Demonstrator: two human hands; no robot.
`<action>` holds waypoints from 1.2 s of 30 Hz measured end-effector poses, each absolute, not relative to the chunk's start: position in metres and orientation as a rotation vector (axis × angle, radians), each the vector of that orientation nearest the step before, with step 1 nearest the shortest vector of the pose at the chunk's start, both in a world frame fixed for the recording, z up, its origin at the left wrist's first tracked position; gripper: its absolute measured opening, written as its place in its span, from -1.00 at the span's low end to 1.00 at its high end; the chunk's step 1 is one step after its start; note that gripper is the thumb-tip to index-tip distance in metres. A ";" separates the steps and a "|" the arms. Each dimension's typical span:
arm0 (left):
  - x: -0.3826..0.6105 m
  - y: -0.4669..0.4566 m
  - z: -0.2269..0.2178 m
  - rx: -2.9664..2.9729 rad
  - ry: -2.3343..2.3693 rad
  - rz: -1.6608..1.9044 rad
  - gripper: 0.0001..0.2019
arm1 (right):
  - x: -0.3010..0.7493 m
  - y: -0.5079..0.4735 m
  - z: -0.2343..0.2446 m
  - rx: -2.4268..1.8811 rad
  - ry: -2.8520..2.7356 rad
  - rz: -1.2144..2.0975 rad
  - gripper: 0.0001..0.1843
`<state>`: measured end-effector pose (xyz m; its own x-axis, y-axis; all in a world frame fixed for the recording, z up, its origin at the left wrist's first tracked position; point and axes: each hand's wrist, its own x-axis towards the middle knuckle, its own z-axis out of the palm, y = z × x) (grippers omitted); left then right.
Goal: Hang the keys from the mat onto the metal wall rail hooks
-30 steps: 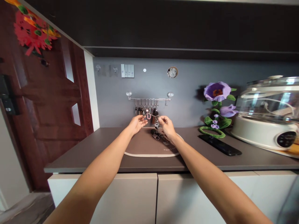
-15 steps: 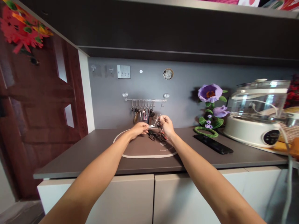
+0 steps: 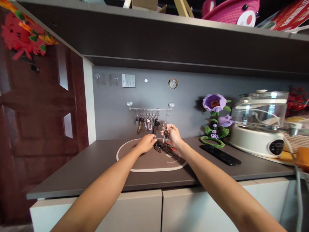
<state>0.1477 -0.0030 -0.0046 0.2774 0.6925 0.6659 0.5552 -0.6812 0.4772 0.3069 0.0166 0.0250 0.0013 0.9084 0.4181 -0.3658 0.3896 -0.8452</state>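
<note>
My right hand (image 3: pixel 173 135) is raised over the brown oval mat (image 3: pixel 145 161) and pinches a bunch of keys on a ring (image 3: pixel 165 131), which dangles from its fingers. My left hand (image 3: pixel 146 143) is lower, with its fingers curled down at the edge of a pile of keys and fobs (image 3: pixel 165 148) lying on the mat. What those fingers grip is too small to make out. Behind both hands a wall rail with hooks (image 3: pixel 150 109) carries several hanging key bunches.
A black phone (image 3: pixel 221 155) lies on the grey counter (image 3: pixel 79 169) right of the mat. A purple artificial flower (image 3: pixel 215 117) and a clear-lidded cooker (image 3: pixel 260 125) stand further right. A wooden door (image 3: pixel 31 122) is at left, a shelf overhead.
My left hand has dropped from the raised key ring down to the pile on the mat. My right hand keeps the key bunch up. The view has tilted upward.
</note>
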 end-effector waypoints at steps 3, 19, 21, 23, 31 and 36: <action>0.148 -0.001 -0.007 2.346 1.189 1.419 -0.85 | 0.307 0.023 0.036 -0.645 -1.168 1.073 -0.86; 0.147 -0.004 -0.001 2.522 1.496 1.255 -0.80 | 0.270 0.068 0.087 -0.800 -1.199 0.812 -0.74; 0.147 -0.006 0.001 2.563 1.578 1.169 -0.77 | 0.268 0.072 0.089 -0.885 -1.194 0.731 -0.74; 0.147 -0.008 0.002 2.599 1.622 1.133 -0.76 | 0.267 0.076 0.089 -0.980 -1.190 0.643 -0.74; 0.147 -0.007 0.002 2.638 1.633 1.117 -0.76 | 0.264 0.084 0.088 -1.156 -1.211 0.473 -0.82; 0.147 -0.006 0.002 2.625 1.637 1.108 -0.76 | 0.266 0.083 0.084 -1.179 -1.242 0.440 -0.85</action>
<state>0.1467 -0.0062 0.0020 0.2800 0.7430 0.6078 0.8405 -0.4957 0.2187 0.2659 0.0829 0.0835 0.3363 0.8040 0.4905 0.3162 0.3942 -0.8629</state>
